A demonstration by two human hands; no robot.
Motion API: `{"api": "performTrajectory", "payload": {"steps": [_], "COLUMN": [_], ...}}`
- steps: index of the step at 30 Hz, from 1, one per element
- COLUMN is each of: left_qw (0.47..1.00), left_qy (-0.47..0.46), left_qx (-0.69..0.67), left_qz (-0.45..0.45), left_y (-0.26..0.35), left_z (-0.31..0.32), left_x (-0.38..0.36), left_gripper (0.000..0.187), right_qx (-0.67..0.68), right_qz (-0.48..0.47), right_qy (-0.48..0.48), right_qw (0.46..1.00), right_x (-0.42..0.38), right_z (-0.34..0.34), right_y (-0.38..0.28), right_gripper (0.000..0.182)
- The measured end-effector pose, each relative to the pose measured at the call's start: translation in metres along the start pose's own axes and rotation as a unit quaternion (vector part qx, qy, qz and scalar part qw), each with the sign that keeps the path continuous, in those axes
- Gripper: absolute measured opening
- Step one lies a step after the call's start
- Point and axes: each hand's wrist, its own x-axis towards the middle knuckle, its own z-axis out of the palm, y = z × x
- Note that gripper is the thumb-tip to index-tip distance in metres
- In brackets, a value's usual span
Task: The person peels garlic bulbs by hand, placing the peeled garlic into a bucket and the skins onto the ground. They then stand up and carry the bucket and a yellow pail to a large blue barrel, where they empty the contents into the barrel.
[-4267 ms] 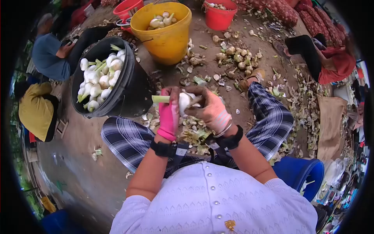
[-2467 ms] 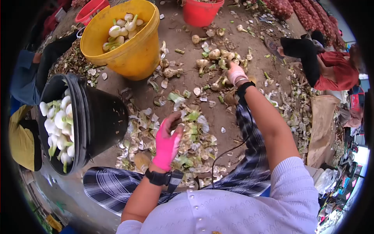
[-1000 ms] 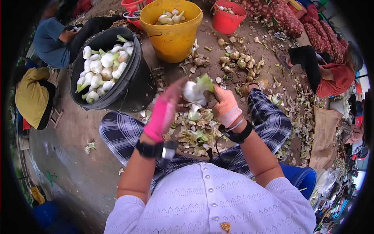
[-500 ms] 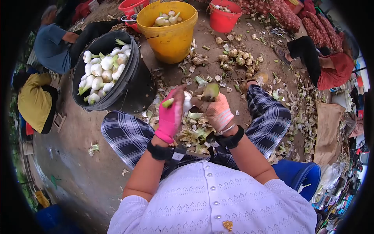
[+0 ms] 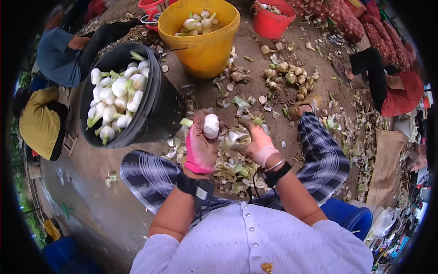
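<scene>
At the front edge, white knit shirt (image 5: 237,233) with a button row and a small gold-coloured ornament (image 5: 267,268); plaid trousers (image 5: 148,176), legs spread. Black wristbands on both wrists; the left one carries a small pale label (image 5: 201,192), marks too small to read. Left hand (image 5: 201,150), pink glove with dirty fingers, curled closed round a garlic bulb (image 5: 211,126). Bulb: round, white, smooth, faint ridges, looks clean; pale green stem (image 5: 186,122) pokes out past the far side of the fingers. Bulb sits at the inner side of the left hand, facing the right hand and apart from it. Right hand (image 5: 258,145), orange glove, thumb and fingers spread well open; can't tell if a scrap of peel is touching the fingertips. Peel heap (image 5: 235,166) on the ground between the legs, under the hands. Blue bucket (image 5: 343,213) by the right thigh. Black bucket (image 5: 157,105) on the left, tilted, full of white bulbs with stems. Shoe (image 5: 306,105) ahead right, dirty bulbs (image 5: 292,75) piled just beyond. Farther: yellow bucket (image 5: 205,52) with some bulbs, red bucket (image 5: 273,23), mesh sacks (image 5: 340,20). Seated people at the sides: yellow top (image 5: 40,121), blue top (image 5: 57,57), red top (image 5: 404,93).
</scene>
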Motion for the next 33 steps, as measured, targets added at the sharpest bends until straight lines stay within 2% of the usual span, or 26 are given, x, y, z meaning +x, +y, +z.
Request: {"api": "performTrajectory", "payload": {"steps": [1, 3, 5, 6, 7, 8, 9, 10, 11, 12, 13, 14, 15, 17, 19, 21, 22, 23, 24, 25, 26, 27, 29, 30, 31, 33], "left_qw": [1.000, 0.971, 0.931, 0.906, 0.881, 0.792, 0.567, 0.568, 0.512, 0.452, 0.388, 0.362, 0.390, 0.336, 0.433, 0.630, 0.731, 0.814, 0.795, 0.774, 0.726, 0.668, 0.652, 0.643, 0.644, 0.892], "left_qy": [0.003, 0.017, 0.048, 0.027, 0.022, 0.128, 0.118, 0.120, 0.180, 0.239, 0.295, 0.271, 0.191, 0.038, -0.039, -0.142, -0.106, -0.068, -0.082, -0.095, -0.103, -0.110, -0.094, -0.082, -0.081, -0.083], "left_qx": [0.002, 0.176, 0.272, 0.272, 0.331, 0.437, 0.620, 0.616, 0.640, 0.661, 0.678, 0.705, 0.687, 0.738, 0.701, 0.678, 0.632, 0.568, 0.589, 0.612, 0.649, 0.682, 0.687, 0.683, 0.681, 0.423], "left_qz": [-0.003, 0.159, 0.238, 0.324, 0.338, 0.407, 0.530, 0.532, 0.543, 0.549, 0.551, 0.547, 0.583, 0.583, 0.565, 0.353, 0.233, 0.104, 0.118, 0.131, 0.204, 0.276, 0.308, 0.337, 0.339, 0.138], "left_y": [0.000, -0.001, 0.024, 0.047, 0.081, 0.110, 0.150, 0.150, 0.151, 0.152, 0.151, 0.136, 0.114, 0.090, 0.072, 0.038, 0.024, 0.009, -0.007, -0.022, -0.038, -0.046, -0.039, -0.037, -0.035, -0.031], "left_z": [0.001, 0.016, 0.041, 0.056, 0.038, 0.045, 0.020, 0.023, 0.028, 0.032, 0.031, 0.030, 0.036, 0.044, 0.024, 0.033, 0.034, 0.032, 0.028, 0.022, 0.016, 0.010, 0.003, 0.002, 0.003, 0.006], "left_x": [0.006, 0.018, 0.021, 0.022, 0.032, 0.037, 0.050, 0.052, 0.055, 0.057, 0.060, 0.059, 0.061, 0.049, 0.041, 0.050, 0.054, 0.056, 0.061, 0.065, 0.067, 0.066, 0.057, 0.046, 0.035, 0.012], "left_gripper": [0.023, 0.020, 0.017, 0.020, 0.038, 0.049, 0.048, 0.048, 0.047, 0.049, 0.051, 0.052, 0.054, 0.056, 0.059, 0.061, 0.062, 0.064, 0.068, 0.073, 0.076, 0.079, 0.079, 0.080, 0.080, 0.075], "right_qx": [0.115, 0.331, 0.460, 0.430, 0.299, 0.044, -0.096, -0.201, -0.275, -0.348, -0.405, -0.417, -0.431, -0.501, -0.500, -0.265, 0.107, 0.226, 0.465, 0.542, 0.565, 0.582, 0.414, 0.481, 0.499, 0.463], "right_qz": [-0.046, -0.138, -0.095, -0.070, -0.058, -0.075, 0.020, 0.058, 0.094, 0.083, 0.069, 0.035, -0.002, 0.106, 0.155, 0.190, 0.106, 0.062, 0.122, 0.036, 0.034, 0.015, -0.108, -0.143, -0.123, -0.174], "right_qy": [0.030, 0.099, -0.067, -0.060, 0.026, 0.172, 0.204, 0.216, 0.239, 0.220, 0.195, 0.176, 0.156, 0.042, 0.047, 0.103, 0.081, 0.039, 0.028, 0.001, 0.002, -0.058, 0.057, 0.053, 0.104, 0.156], "right_qw": [0.992, 0.928, 0.880, 0.898, 0.952, 0.981, 0.974, 0.954, 0.927, 0.908, 0.891, 0.891, 0.889, 0.858, 0.851, 0.940, 0.985, 0.971, 0.876, 0.840, 0.824, 0.811, 0.902, 0.863, 0.852, 0.855], "right_x": [0.003, 0.020, 0.050, 0.083, 0.119, 0.178, 0.179, 0.228, 0.242, 0.278, 0.298, 0.314, 0.328, 0.338, 0.335, 0.307, 0.309, 0.268, 0.239, 0.188, 0.162, 0.137, 0.096, 0.087, 0.062, 0.036], "right_z": [0.003, 0.001, -0.014, -0.013, -0.016, -0.010, -0.051, -0.065, -0.090, -0.108, -0.127, -0.137, -0.143, -0.149, -0.142, -0.129, -0.107, -0.103, -0.080, -0.065, -0.039, -0.025, 0.002, 0.011, 0.000, -0.002], "right_y": [-0.012, -0.032, -0.035, -0.014, 0.016, 0.081, 0.067, 0.115, 0.115, 0.150, 0.161, 0.182, 0.198, 0.200, 0.201, 0.185, 0.213, 0.165, 0.144, 0.089, 0.069, 0.045, 0.025, 0.033, -0.001, -0.026], "right_gripper": [0.039, 0.036, 0.028, 0.027, 0.029, 0.040, 0.047, 0.053, 0.048, 0.056, 0.050, 0.046, 0.042, 0.040, 0.042, 0.046, 0.047, 0.048, 0.052, 0.055, 0.055, 0.050, 0.043, 0.038, 0.043, 0.049]}}
